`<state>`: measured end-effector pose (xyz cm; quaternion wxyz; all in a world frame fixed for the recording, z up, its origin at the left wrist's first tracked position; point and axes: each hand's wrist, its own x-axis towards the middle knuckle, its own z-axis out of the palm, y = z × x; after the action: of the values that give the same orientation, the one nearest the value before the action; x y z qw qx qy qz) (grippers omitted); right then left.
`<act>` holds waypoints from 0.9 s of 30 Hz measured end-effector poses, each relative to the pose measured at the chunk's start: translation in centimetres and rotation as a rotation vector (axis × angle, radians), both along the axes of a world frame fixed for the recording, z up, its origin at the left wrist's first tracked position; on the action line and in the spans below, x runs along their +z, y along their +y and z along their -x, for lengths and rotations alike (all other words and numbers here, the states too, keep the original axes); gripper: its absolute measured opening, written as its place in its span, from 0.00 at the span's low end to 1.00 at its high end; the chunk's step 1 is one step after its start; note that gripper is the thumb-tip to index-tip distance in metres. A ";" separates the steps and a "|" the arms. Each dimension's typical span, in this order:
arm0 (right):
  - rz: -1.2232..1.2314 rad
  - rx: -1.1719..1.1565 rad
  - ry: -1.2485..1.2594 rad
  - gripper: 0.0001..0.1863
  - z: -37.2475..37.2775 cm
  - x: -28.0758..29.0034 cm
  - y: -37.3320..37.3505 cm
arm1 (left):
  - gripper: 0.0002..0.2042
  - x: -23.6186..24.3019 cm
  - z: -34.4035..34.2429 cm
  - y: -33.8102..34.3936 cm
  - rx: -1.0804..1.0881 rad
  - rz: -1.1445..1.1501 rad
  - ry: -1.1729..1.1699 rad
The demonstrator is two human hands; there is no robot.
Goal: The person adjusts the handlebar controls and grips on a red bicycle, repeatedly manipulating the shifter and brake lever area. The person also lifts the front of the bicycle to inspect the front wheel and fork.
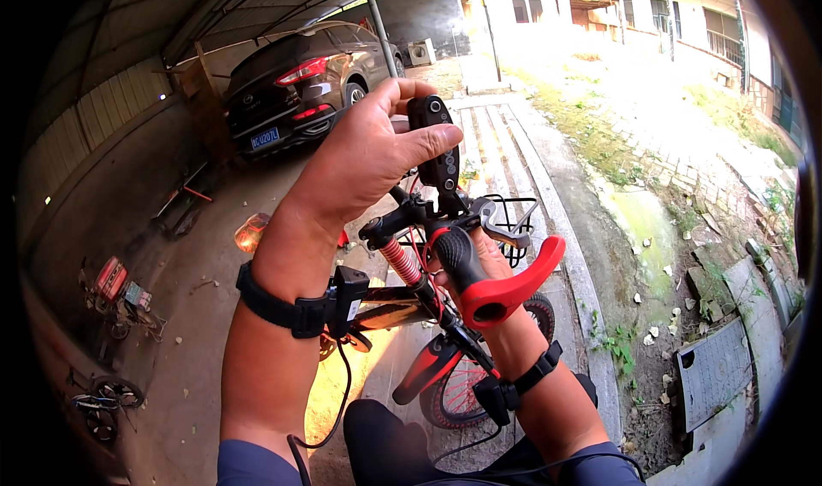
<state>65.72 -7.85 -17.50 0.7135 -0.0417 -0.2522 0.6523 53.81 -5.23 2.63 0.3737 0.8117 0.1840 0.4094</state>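
Left hand (366,148) clamps the tool (435,156) between thumb and fingers, near the far end of the grip (460,259). Right hand (492,259) is behind the grip; whether its fingers close, I cannot tell.

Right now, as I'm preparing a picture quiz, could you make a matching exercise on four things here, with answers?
Things:
1. Left hand
2. Curved bar end
3. Car
4. Right hand

Descriptions:
A. Partly hidden behind the black grip
B. Parked under the roof
C. Thumb across a black oblong part
D. Bright red

Pairs: 1-C, 2-D, 3-B, 4-A
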 end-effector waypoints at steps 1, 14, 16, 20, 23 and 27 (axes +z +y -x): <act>-0.014 -0.008 -0.003 0.25 0.1 0.0 0.0 | 0.30 -0.1 -0.1 -0.1 -0.002 -0.013 -0.023; 0.011 0.002 0.016 0.24 0.0 0.1 -0.2 | 0.21 -0.2 -1.4 -0.5 -0.212 0.224 -0.178; -0.003 0.007 0.017 0.24 0.0 -0.1 -0.1 | 0.18 -0.7 -1.7 0.1 -0.281 0.312 -0.269; 0.017 -0.019 -0.008 0.25 -0.1 -0.2 0.2 | 0.14 -1.4 -2.6 -0.4 -0.122 0.144 -0.277; -0.006 0.008 -0.002 0.25 -0.2 -0.4 0.2 | 0.13 -2.0 -3.4 0.2 -0.085 0.067 -0.304; 0.031 0.094 0.061 0.26 -0.1 0.3 0.0 | 0.10 -1.9 -3.5 0.3 -0.081 0.152 -0.352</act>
<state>65.85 -7.90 -17.19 0.6888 -0.0209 -0.2220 0.6898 57.27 -4.91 0.70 0.4764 0.7040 0.1133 0.5144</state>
